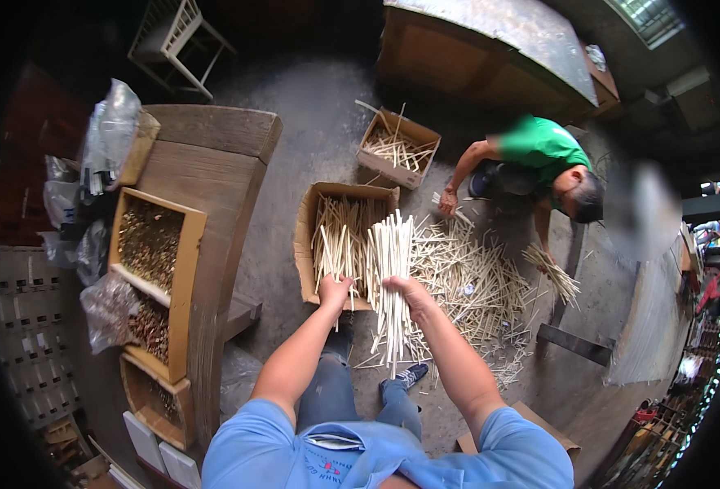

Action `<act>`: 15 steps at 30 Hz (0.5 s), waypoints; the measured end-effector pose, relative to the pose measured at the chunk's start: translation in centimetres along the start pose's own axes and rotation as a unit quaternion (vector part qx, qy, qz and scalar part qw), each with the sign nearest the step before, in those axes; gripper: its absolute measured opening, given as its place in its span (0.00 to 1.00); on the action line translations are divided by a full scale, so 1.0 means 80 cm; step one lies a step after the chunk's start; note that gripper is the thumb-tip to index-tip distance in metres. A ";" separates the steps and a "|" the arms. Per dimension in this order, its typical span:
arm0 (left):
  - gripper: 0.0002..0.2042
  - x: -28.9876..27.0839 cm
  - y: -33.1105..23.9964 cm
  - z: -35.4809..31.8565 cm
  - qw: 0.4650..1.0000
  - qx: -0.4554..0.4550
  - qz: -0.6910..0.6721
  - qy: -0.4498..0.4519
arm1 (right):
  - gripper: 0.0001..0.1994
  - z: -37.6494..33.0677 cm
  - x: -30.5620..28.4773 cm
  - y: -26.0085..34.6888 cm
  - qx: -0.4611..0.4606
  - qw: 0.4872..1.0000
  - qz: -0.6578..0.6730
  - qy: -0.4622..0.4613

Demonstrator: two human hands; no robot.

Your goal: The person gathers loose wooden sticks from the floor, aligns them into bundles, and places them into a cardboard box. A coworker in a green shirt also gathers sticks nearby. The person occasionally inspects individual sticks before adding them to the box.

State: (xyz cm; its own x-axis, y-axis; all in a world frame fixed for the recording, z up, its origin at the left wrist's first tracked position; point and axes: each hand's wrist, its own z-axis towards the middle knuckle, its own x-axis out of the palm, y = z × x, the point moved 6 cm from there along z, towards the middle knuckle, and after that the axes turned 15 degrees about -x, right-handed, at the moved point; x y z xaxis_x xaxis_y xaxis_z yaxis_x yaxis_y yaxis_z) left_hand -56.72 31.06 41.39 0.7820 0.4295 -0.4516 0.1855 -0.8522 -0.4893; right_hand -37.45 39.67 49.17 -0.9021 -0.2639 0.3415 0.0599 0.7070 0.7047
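My right hand (409, 295) is closed round a thick bundle of pale wooden sticks (390, 269), held upright in front of me. At the near side of a cardboard box (304, 251), my left hand (335, 290) grips a smaller bunch of similar sticks (337, 253). Its fingers are partly hidden by the sticks. More sticks stand and lean inside that box. To the right of the bundle, a wide loose heap of sticks (474, 285) covers the floor.
Across the heap, a person in a green shirt (543, 151) bends down with sticks in both hands. Behind my box stands a smaller stick-filled carton (393, 173). On the left, a wooden bench (213, 155) holds trays (195, 269) of small brown pieces. A dark bar (574, 344) lies right.
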 end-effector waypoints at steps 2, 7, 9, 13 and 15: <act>0.16 0.020 -0.017 0.066 0.998 0.026 0.056 -0.018 | 0.13 0.066 0.010 -0.027 -0.002 1.000 -0.010 -0.011; 0.24 0.102 -0.003 0.176 0.967 -0.055 0.247 0.013 | 0.13 0.184 -0.010 -0.110 0.052 0.998 -0.036 -0.021; 0.20 0.097 0.016 0.219 0.965 -0.073 0.253 -0.001 | 0.13 0.214 -0.001 -0.127 0.069 0.996 -0.050 -0.040; 0.15 0.100 0.037 0.245 0.978 -0.047 0.203 -0.006 | 0.14 0.248 -0.007 -0.147 0.123 0.990 0.015 -0.069; 0.11 0.097 0.036 0.246 0.990 -0.014 0.143 0.010 | 0.14 0.255 -0.007 -0.152 0.139 0.986 0.053 -0.082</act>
State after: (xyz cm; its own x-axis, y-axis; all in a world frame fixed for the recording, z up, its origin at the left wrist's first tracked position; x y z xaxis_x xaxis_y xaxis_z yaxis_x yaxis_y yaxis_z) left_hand -61.79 37.81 21.77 0.8170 0.1637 -0.5530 -0.0284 -0.9463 -0.3221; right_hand -46.37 44.61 27.69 -0.9555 -0.0857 0.2823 0.0585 0.8830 0.4657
